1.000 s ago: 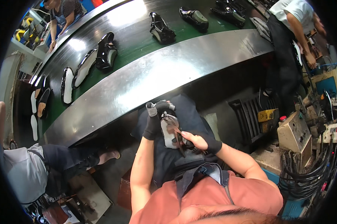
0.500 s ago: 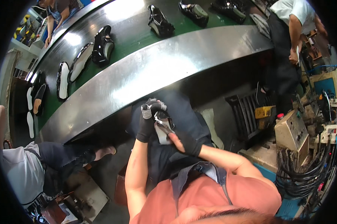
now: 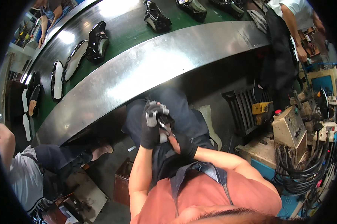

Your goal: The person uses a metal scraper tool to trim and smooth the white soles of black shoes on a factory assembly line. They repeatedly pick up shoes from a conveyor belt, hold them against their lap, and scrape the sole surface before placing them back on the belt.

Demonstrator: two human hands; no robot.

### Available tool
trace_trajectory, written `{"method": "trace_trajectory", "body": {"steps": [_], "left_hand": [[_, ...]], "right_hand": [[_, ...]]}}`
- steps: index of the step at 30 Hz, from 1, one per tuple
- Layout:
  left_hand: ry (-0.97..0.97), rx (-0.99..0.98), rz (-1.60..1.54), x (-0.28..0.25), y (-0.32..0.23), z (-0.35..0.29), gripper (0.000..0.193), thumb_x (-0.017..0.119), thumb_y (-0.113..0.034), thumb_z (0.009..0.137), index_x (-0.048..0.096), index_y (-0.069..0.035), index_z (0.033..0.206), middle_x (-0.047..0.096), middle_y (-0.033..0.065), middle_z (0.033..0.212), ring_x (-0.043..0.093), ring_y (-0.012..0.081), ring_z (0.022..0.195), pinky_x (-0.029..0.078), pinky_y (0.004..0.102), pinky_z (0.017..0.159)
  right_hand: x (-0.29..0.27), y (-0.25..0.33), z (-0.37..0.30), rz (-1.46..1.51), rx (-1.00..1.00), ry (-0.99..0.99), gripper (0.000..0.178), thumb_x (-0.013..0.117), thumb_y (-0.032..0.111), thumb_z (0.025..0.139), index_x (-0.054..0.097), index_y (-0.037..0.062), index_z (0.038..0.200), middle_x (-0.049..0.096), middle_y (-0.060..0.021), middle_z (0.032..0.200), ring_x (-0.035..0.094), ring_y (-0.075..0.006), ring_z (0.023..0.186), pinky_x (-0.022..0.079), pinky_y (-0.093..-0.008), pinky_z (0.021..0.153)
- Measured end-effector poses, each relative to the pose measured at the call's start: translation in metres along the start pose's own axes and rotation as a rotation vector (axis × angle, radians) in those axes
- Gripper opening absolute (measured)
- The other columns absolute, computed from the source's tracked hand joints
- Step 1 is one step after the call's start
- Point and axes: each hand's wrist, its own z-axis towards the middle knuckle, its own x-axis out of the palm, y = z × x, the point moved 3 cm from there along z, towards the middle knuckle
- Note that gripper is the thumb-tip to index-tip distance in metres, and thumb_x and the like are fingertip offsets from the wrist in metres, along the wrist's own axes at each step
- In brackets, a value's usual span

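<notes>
Hands are basically together over the lap, left hand [image 3: 150, 128] in a black glove gripping a small grey workpiece [image 3: 153, 116] standing roughly upright, right hand [image 3: 183, 145] just beside and below it pinching what looks like a thin tool [image 3: 164, 127], hard to tell.

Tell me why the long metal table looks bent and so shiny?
In the head view, the fisheye lens curves the straight metal ledge like a bow; overhead lights bounce off it as white glare; the gloved left hand and right hand sit in dimmer shadow below.
</notes>
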Motion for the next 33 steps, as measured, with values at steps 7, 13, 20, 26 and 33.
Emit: {"method": "trace_trajectory", "body": {"steps": [7, 13, 20, 26, 33], "left_hand": [[-0.079, -0.052, -0.174, -0.010, 0.010, -0.096, 0.089, 0.034, -0.074, 0.086, 0.047, -0.001, 0.135, 0.048, 0.0178, 0.138, 0.046, 0.0286, 0.128, 0.035, 0.0403, 0.109], [-0.033, -0.217, -0.256, -0.011, 0.048, -0.120, 0.103, 0.037, -0.086, 0.078, 0.045, -0.002, 0.136, 0.052, 0.0126, 0.133, 0.049, 0.0255, 0.124, 0.037, 0.0408, 0.107], [-0.006, -0.271, -0.620, -0.020, 0.059, -0.082, 0.086, 0.056, -0.073, 0.079, 0.043, -0.012, 0.138, 0.053, 0.0123, 0.127, 0.054, 0.0245, 0.116, 0.047, 0.0409, 0.099], [-0.167, -0.519, -0.050, -0.040, 0.051, -0.047, 0.058, 0.033, -0.051, 0.102, 0.052, -0.002, 0.126, 0.064, 0.0104, 0.106, 0.063, 0.0207, 0.090, 0.051, 0.0345, 0.081], [-0.092, -0.243, 0.137, -0.024, 0.044, -0.062, 0.052, 0.056, -0.021, 0.095, 0.038, -0.001, 0.140, 0.062, 0.0178, 0.118, 0.063, 0.0281, 0.105, 0.051, 0.0377, 0.088]], "right_hand": [[-0.007, -0.018, -0.062, -0.112, -0.107, 0.511, 0.046, 0.069, 0.026, 0.082, 0.058, 0.0065, 0.121, 0.060, -0.0166, 0.112, 0.059, -0.0313, 0.106, 0.048, -0.0404, 0.086], [-0.019, -0.044, -0.088, -0.212, -0.121, 0.726, 0.054, 0.069, 0.037, 0.079, 0.059, 0.0084, 0.124, 0.058, -0.0134, 0.122, 0.055, -0.0302, 0.117, 0.043, -0.0391, 0.100], [-0.016, -0.038, -0.057, -0.078, -0.089, 0.454, 0.021, 0.063, 0.023, 0.085, 0.062, 0.0061, 0.097, 0.060, -0.0123, 0.088, 0.061, -0.0304, 0.080, 0.051, -0.0376, 0.073], [-0.059, 0.077, 0.028, 0.340, 0.642, 0.297, 0.049, 0.037, 0.049, 0.102, 0.058, 0.0058, 0.089, 0.059, -0.0013, 0.071, 0.055, -0.0085, 0.062, 0.047, -0.0266, 0.058], [-0.070, 0.000, 0.053, 0.431, 0.646, 0.401, 0.047, 0.042, 0.048, 0.101, 0.062, 0.0066, 0.090, 0.060, -0.0014, 0.073, 0.056, -0.0094, 0.059, 0.046, -0.0250, 0.059]]}}
